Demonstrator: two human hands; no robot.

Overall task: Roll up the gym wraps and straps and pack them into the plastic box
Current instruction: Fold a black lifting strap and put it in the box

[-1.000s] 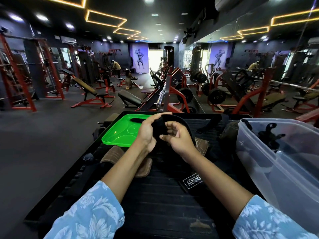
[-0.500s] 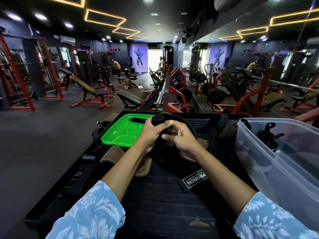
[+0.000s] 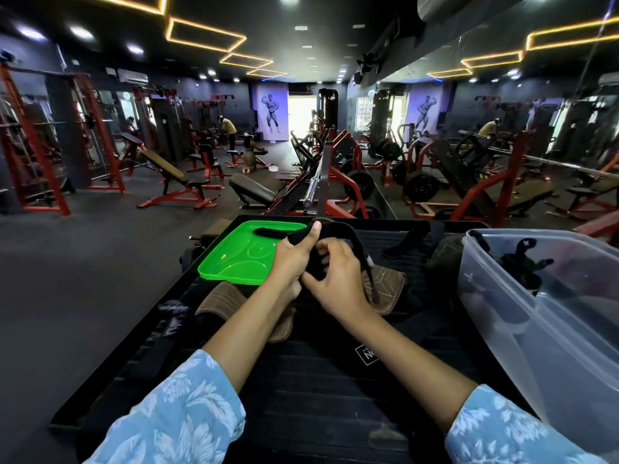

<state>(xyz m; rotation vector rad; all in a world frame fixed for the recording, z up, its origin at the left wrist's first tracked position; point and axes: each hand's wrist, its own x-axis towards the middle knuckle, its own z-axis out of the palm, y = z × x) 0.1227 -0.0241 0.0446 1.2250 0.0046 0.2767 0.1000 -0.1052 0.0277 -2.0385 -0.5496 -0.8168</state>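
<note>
A black gym strap (image 3: 335, 229) is held up over the black ribbed platform (image 3: 318, 380). My left hand (image 3: 291, 259) grips its rolled end, thumb on top. Just to the right, my right hand (image 3: 338, 279) pinches the strap's lower fold, and a loose tail (image 3: 366, 276) hangs down past it. The clear plastic box (image 3: 549, 329) stands at the right with a black strap (image 3: 522, 262) inside. The strap's white label (image 3: 366, 354) lies on the platform behind my right forearm.
A green lid (image 3: 241, 259) with a black strap (image 3: 268, 232) on it lies at the platform's far left. Brown leather pads (image 3: 221, 299) (image 3: 388, 279) sit under my hands. More dark straps (image 3: 408, 236) lie at the far edge. Red gym machines fill the floor beyond.
Both hands have shifted along the strap, turning it. The loose tail has been drawn in, and the white label has slid partly behind my right forearm.
</note>
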